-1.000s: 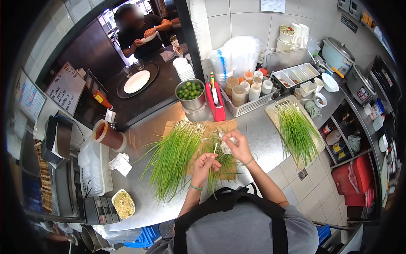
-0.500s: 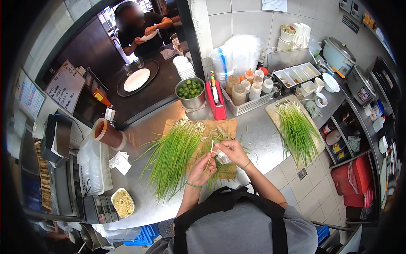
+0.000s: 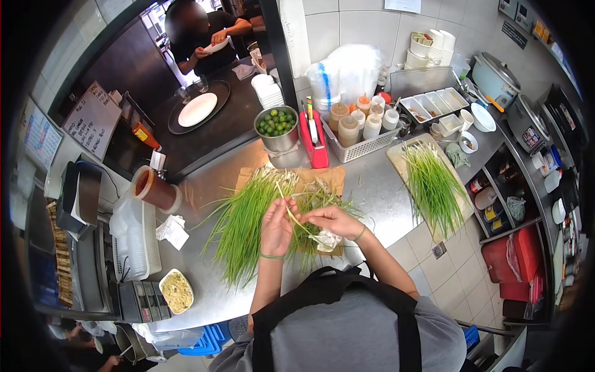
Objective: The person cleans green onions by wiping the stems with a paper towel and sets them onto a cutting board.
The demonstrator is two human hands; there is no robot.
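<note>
My left hand (image 3: 277,227) is closed on a single green stalk (image 3: 291,215) with a pale end pointing up. Close beside it, my right hand (image 3: 334,223) has its fingers pinched near the stalk, with crumpled white material (image 3: 327,240) hanging below the palm. A large bunch of long green stalks (image 3: 245,217) lies to the left, partly on brown paper (image 3: 331,178). Loose trimmings (image 3: 317,199) lie on the paper behind my hands. A second bunch of green stalks (image 3: 432,186) rests on a cutting board (image 3: 398,156) to the right.
Behind the paper stand a metal pot of green fruits (image 3: 276,123), a red holder (image 3: 314,142) and a basket (image 3: 359,149) of bottles. A box of food (image 3: 176,292) and a container of red sauce (image 3: 155,190) are at left. A person (image 3: 207,37) holds a white dish beyond the opening.
Both hands have shifted left, with the left hand raised toward the large bunch. The held stalk now slants between them, and the white material sits lower under my right hand.
</note>
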